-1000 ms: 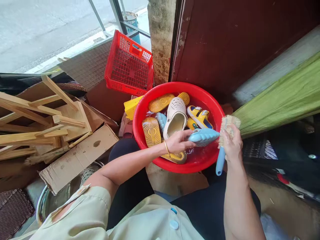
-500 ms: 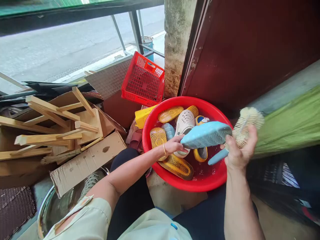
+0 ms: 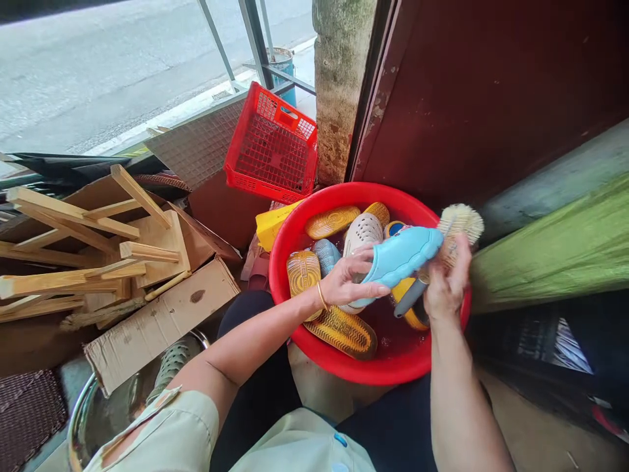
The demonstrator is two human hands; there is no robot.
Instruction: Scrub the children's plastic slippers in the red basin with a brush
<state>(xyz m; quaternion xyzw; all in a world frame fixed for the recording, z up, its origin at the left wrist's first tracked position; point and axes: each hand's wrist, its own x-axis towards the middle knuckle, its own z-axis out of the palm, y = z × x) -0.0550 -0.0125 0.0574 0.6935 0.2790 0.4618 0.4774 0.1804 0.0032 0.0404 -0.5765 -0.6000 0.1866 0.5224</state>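
My left hand (image 3: 350, 280) grips the heel end of a light blue clog (image 3: 405, 254), which is held tilted above a red basin (image 3: 339, 367). In my right hand (image 3: 448, 282) is a scrub brush (image 3: 462, 226) with pale bristles; its grey-blue handle points down and left, and those fingers sit close by the clog's toe. Inside the basin, shallow water surrounds a white clog (image 3: 362, 229), a yellow sandal (image 3: 346, 333) lying sole up, a yellow sole (image 3: 303, 272), a blue shoe (image 3: 325, 254) and several other yellow shoes, partly covered by one another.
Behind the basin is a red crate (image 3: 275, 154), with a yellow box (image 3: 270, 226) below it. Wooden stools (image 3: 152, 242) and a cardboard flap (image 3: 162, 321) are at left, above a metal basin (image 3: 86, 419) with a grey-green clog. Green cloth (image 3: 550, 242) hangs at right.
The blue clog has been turned from its sole side to its upper side. My right hand and the brush have shifted left and a little down. The camera view has moved slightly.
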